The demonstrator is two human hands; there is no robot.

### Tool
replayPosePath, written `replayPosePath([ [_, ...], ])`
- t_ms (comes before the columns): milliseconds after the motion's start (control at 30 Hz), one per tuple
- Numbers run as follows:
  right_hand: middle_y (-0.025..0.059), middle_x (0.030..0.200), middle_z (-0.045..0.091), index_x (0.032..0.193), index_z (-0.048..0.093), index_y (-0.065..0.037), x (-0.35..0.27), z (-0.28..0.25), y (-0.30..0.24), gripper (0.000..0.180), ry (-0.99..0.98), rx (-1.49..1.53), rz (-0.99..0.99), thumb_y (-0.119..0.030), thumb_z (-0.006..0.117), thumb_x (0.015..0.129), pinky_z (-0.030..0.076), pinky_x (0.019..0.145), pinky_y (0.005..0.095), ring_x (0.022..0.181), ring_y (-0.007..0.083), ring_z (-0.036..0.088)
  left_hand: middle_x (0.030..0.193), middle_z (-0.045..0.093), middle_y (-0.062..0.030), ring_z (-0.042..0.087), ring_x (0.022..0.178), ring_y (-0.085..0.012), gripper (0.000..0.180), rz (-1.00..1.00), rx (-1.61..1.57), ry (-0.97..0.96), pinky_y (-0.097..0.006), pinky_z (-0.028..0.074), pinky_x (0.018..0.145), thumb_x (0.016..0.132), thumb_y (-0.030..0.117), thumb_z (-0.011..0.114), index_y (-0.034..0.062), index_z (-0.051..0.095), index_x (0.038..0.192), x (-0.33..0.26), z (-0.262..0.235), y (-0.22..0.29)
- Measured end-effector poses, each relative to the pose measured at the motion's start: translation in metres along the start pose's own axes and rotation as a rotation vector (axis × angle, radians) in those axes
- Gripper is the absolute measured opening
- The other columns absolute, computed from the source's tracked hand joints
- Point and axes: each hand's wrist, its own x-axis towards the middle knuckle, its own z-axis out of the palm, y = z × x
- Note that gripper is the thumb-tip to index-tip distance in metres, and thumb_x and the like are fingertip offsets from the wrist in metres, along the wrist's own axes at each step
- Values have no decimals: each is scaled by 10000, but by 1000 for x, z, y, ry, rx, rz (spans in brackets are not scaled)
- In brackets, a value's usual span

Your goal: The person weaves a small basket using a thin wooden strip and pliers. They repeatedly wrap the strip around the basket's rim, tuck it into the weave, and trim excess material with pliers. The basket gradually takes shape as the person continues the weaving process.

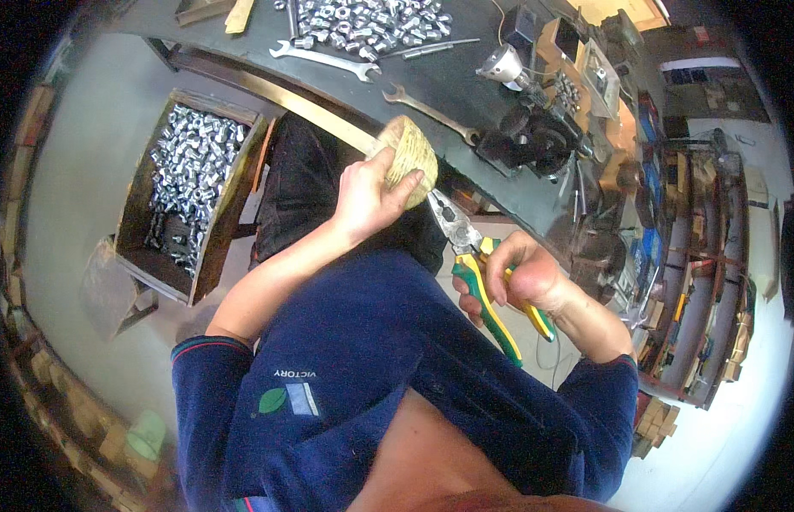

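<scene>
My left hand (371, 192) is closed round a pale yellow, rounded piece with a ridged, cord-like side (411, 160); its exact kind I cannot make out. In my right hand (520, 269) is a pair of pliers (456, 226) with green and yellow handles, the handles spread apart. The pliers' jaws point up toward the lower edge of the ridged piece and reach it or lie just below it; whether they grip it cannot be seen. Both hands are above my lap, in front of the dark workbench (491, 183).
A wooden box (196, 277) of shiny metal fittings stands on the left. On the bench lie a pile of metal nuts (371, 21), a silver wrench (324, 61), a darker wrench (431, 111) and a black clamp-like device (533, 141). Shelves (691, 282) stand at the right.
</scene>
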Motion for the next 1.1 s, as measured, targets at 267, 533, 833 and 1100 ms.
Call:
replayPosePath([
  [267,265,901,554,551,511,20,-8,6,14,546,18,44,-5,-452,779,616,502,617,407,749,329,578,819,661,-183,660,752,-331,229,308,100,32,-383,525,655,786,167,681,5,630,940,-1,-5,-19],
  [533,263,900,550,525,472,-6,-7,11,20,536,26,45,-8,-446,757,633,473,587,376,722,310,560,775,653,-173,650,700,-331,153,303,52,-12,-381,518,613,779,132,685,30,653,888,-7,-11,-21],
  [833,213,912,574,570,464,-13,-12,1,33,416,1,101,-5,-335,702,680,512,626,406,785,313,601,722,646,-144,637,645,-320,118,398,43,-23,-382,505,566,754,125,705,38,654,815,-5,-8,-25],
  [1100,234,930,571,575,474,-6,-14,-9,40,414,8,181,19,-320,720,683,526,631,431,776,341,600,647,622,-144,626,609,-323,216,305,121,-64,-396,509,573,719,258,730,57,655,748,-12,-4,-33],
])
